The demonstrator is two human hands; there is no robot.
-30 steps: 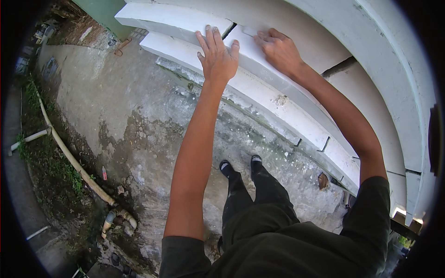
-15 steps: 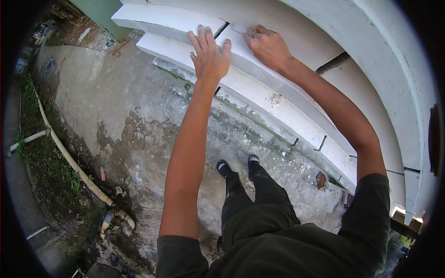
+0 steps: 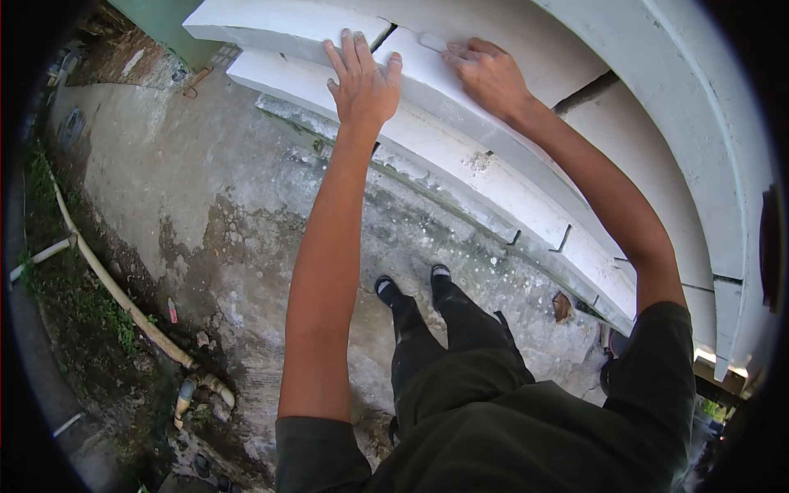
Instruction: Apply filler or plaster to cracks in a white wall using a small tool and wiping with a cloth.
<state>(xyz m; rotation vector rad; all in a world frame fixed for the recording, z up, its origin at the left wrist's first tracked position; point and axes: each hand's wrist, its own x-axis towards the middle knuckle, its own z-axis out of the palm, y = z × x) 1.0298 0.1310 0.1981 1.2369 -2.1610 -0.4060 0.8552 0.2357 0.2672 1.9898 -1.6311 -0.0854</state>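
My left hand (image 3: 364, 92) lies with its fingers spread on the front edge of a white block (image 3: 271, 29), close to a dark gap (image 3: 383, 36) between two blocks. White dust coats the fingertips. Pinched in my right hand (image 3: 493, 80) is a small flat whitish piece (image 3: 431, 40), pressed to the top of the neighbouring white block (image 3: 408, 53) right of the gap. Its far end sticks out past my fingers; the rest is hidden, and its kind cannot be made out.
A lower white ledge (image 3: 444, 148) runs below the blocks, over a stained concrete floor (image 3: 173, 156). To the right curves a pale raised edge (image 3: 699, 107). A long pipe (image 3: 115, 283) crosses soil and weeds at left. A brown leaf-like scrap (image 3: 561, 307) lies near my feet.
My right hand has slid a little to the right along the block with the whitish piece, away from the gap. My left hand stays at nearly the same spot. The whole view has shifted slightly.
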